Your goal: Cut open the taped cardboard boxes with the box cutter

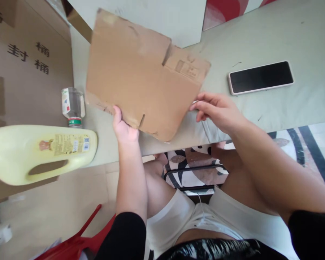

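A flattened piece of brown cardboard, slotted and creased at its edges, is held up at a tilt above the pale bench. My left hand grips its lower edge, thumb on the near face and the other fingers hidden behind. Beside the board's right edge, my right hand has its thumb and fingers drawn together in a pinch. Whether those fingertips touch the board is unclear, and so is what sits between them.
A phone lies on the pale bench to the right. At the left are a clear bottle on its side, a yellow jug and a large printed carton. Something red stands at lower left.
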A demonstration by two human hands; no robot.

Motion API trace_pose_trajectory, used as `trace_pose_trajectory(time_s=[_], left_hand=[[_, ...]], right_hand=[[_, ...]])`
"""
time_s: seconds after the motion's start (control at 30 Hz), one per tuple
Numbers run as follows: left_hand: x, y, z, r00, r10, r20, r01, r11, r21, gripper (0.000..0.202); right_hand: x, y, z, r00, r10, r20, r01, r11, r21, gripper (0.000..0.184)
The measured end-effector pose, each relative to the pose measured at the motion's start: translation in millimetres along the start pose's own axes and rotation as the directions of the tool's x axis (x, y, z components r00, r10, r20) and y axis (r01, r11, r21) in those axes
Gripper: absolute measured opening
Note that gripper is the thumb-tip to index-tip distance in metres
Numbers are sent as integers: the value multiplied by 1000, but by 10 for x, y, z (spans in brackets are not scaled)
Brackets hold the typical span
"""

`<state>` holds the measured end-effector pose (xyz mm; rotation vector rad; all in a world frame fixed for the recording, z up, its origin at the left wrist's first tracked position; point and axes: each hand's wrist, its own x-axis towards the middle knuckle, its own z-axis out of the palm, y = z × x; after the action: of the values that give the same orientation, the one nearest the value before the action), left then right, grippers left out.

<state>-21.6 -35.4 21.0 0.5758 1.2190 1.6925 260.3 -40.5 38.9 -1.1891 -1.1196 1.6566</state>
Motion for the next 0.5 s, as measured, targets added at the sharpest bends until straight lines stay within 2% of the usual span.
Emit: trace_pose_trajectory(time_s=[0.07, 0.2, 0.27, 0.33, 0.4, 0.43, 0.5], left_hand=[[-27, -55, 79, 999, -26, 29, 27, 999, -23, 37], [-50, -106, 219, 995, -71, 73, 78, 992, -95, 32], [-49, -84, 269, 992, -88, 91, 101, 984, -149, 37], [-50, -34, 298, 984, -142, 109, 161, 967, -198, 42], [-57, 26, 307, 970, -214, 118, 236, 945, -228, 45], [-61, 53, 308, 964, -238, 114, 260, 935, -242, 45], [-68, 88, 305, 962, -256, 97, 273, 924, -267, 44]], right_hand=[[-49, 8, 86, 1000, 9, 2, -9, 1000, -3, 22], [-113, -35, 127, 995, 89, -53, -82, 988, 132, 43], [-136, -109, 88, 989, 45, -142, -23, 988, 150, 47], [-179, -219, 9, 960, -42, -277, 84, 986, 142, 48], [-276, -341, -123, 874, -113, -473, 199, 971, 135, 49], [-353, -394, -217, 808, -133, -574, 249, 960, 128, 48], [-558, -464, -479, 647, -155, -746, 326, 941, 87, 42]])
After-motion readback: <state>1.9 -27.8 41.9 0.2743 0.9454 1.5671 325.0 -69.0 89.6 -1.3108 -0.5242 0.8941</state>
